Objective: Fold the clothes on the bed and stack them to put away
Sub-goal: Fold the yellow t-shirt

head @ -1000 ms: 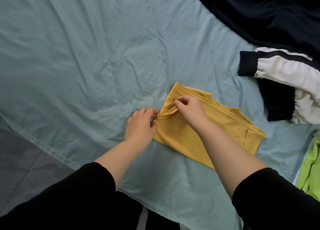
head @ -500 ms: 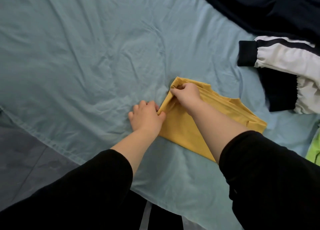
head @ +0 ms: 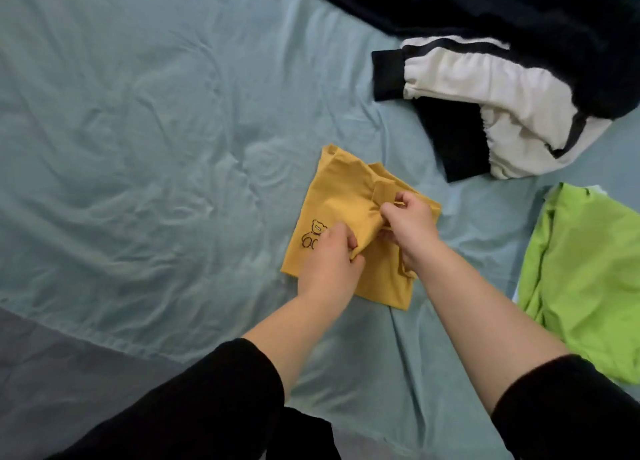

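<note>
A small yellow garment (head: 341, 196) with a bear print lies folded on the light blue bed sheet (head: 145, 141), near the middle. My left hand (head: 329, 262) pinches its near edge beside the bear print. My right hand (head: 408, 224) grips a fold at the garment's right side, just beside the left hand. A black and white jacket (head: 485, 89) lies unfolded at the upper right. A bright green garment (head: 585, 272) lies crumpled at the right edge.
The dark part of the jacket (head: 519, 6) spreads along the top right. The sheet's edge runs diagonally at the lower left, with grey floor (head: 45, 376) below it. Wrinkled bare sheet fills the left half.
The yellow garment has been turned so the bear print faces up. Both hands moved from its left corner to its middle and now grip it together. The view shifted, showing more of the green garment.
</note>
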Motion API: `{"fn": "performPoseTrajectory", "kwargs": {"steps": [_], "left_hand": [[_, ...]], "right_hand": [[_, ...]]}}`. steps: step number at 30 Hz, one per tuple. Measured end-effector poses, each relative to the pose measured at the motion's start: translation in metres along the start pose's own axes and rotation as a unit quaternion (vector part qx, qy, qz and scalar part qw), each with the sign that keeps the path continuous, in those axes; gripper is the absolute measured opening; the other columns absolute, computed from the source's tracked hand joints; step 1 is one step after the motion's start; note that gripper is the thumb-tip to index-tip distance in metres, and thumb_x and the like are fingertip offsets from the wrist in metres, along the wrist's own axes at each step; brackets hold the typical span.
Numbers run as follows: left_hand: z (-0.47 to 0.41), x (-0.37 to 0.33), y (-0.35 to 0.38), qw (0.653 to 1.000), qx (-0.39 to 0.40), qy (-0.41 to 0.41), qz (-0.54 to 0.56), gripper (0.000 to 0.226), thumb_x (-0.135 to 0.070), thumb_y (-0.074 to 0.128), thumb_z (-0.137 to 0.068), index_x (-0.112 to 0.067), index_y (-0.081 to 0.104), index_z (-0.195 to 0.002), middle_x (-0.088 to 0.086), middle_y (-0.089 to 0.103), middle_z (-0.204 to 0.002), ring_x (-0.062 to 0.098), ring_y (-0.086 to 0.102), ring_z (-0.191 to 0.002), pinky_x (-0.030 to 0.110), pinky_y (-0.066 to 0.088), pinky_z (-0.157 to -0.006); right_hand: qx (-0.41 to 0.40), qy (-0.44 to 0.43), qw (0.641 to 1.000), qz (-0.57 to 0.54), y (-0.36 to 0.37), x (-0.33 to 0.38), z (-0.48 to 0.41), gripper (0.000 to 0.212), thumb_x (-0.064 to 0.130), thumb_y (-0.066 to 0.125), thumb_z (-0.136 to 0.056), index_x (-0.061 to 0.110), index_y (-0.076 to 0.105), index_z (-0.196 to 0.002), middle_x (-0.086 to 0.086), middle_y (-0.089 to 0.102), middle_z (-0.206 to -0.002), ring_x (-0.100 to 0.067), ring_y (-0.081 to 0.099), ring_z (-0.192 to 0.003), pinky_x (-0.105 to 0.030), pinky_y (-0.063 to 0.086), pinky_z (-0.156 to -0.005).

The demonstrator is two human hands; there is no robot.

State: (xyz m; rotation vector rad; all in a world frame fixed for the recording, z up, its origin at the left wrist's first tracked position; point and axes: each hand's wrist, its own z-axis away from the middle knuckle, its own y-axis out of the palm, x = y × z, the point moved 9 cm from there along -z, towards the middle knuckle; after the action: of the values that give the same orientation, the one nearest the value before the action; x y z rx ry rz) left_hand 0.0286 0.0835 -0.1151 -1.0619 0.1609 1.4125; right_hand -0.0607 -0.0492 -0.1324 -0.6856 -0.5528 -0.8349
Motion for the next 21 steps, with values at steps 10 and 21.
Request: {"fn": "performPoseTrajectory", "kwargs": {"steps": [10,21], "left_hand": [[0.008,-0.042,0.092,1.0,-0.003,0.002,-0.001,0.021,-0.023,0.06,-0.084,-0.029,0.041,-0.088,-0.008,0.051,-0.098,0.02,0.052,-0.077,0.036,0.044,-0.066],[0.009,-0.03,0.092,0.998,0.029,-0.009,-0.05,0.029,-0.049,0.061,-0.081,-0.033,0.051,-0.102,-0.013,0.055,-0.101,0.014,0.056,-0.089,0.032,0.044,-0.07]], "right_hand": [[-0.018,-0.025,0.998,0.056,-0.086,-0.027,-0.031,0.01,0.008,0.054,-0.075,0.017,0.056,-0.073,0.002,0.052,-0.064,-0.017,0.05,-0.062,-0.034,0.046,-0.057],[-0.077,-0.035,0.994,0.072,-0.106,-0.057,-0.028,0.026,0.023,0.07,-0.079,0.018,0.051,-0.097,0.003,0.06,-0.087,-0.017,0.062,-0.082,-0.036,0.053,-0.077]]}}
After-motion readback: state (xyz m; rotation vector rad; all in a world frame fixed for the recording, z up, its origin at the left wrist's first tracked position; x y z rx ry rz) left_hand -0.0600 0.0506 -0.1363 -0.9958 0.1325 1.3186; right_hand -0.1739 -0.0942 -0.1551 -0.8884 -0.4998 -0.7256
